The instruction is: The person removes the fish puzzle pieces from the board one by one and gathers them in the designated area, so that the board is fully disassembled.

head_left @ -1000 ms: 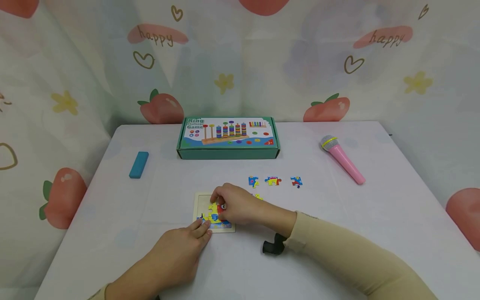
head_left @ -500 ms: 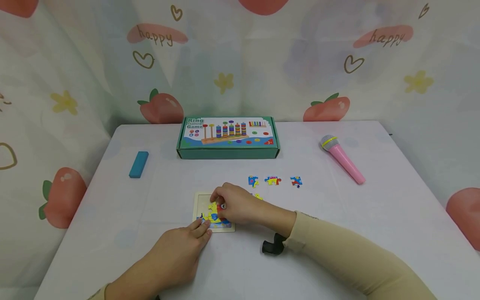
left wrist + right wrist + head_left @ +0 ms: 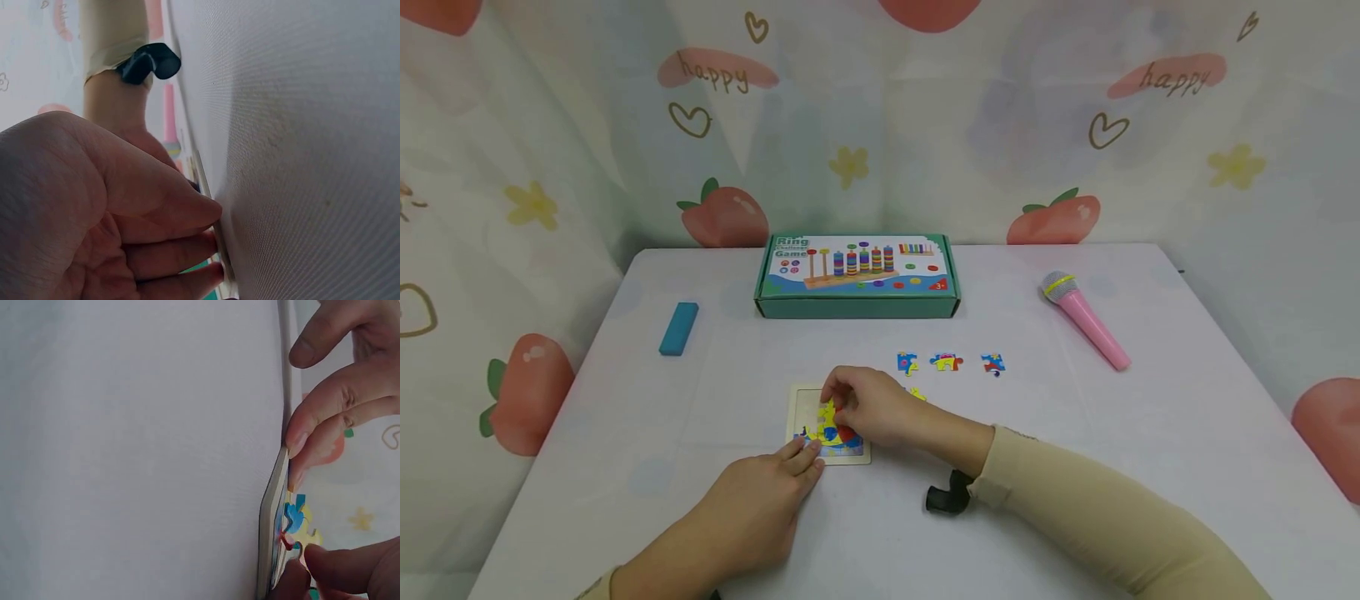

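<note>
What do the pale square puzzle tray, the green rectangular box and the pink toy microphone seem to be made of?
Pale square puzzle tray: probably wood or fibreboard, matte; its cream rim shows no shine.
Green rectangular box: likely printed cardboard, smooth; its edges look folded.
Pink toy microphone: apparently smooth plastic, judging by the evenly coloured handle; the speckled grey head might be plastic or metal mesh.
</note>
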A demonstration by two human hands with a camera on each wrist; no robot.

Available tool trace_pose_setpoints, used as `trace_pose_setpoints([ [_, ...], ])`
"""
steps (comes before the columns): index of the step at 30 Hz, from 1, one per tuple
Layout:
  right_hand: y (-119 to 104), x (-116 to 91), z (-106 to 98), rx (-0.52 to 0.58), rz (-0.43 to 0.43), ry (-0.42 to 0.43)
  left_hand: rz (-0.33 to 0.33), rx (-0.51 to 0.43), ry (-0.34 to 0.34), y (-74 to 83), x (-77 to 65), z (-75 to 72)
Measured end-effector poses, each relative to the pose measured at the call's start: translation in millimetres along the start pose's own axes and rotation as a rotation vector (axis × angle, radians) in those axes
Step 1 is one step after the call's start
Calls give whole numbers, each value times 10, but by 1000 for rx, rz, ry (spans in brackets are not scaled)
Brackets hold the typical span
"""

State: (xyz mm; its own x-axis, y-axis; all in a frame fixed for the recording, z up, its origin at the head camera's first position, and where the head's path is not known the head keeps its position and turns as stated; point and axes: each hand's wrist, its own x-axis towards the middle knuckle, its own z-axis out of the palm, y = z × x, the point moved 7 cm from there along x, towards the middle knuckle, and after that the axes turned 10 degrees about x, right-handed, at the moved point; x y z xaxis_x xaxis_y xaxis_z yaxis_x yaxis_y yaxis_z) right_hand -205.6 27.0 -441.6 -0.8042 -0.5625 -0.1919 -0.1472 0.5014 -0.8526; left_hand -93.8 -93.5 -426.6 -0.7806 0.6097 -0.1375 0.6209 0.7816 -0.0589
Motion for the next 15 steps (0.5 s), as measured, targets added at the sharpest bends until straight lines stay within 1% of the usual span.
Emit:
trace_pose_setpoints([
  [3, -2, -8, -24, 58, -3, 15, -2, 2, 1, -3, -6, -3],
  [7, -3, -14, -52, 126, 1, 10, -3, 13, 24, -3, -21, -13],
  [13, 50, -34, -141, 246, 25, -17, -7, 14, 11, -2, -16, 10],
  [15, 79, -53, -201, 260, 27, -15, -6, 13, 13, -1, -15, 13],
])
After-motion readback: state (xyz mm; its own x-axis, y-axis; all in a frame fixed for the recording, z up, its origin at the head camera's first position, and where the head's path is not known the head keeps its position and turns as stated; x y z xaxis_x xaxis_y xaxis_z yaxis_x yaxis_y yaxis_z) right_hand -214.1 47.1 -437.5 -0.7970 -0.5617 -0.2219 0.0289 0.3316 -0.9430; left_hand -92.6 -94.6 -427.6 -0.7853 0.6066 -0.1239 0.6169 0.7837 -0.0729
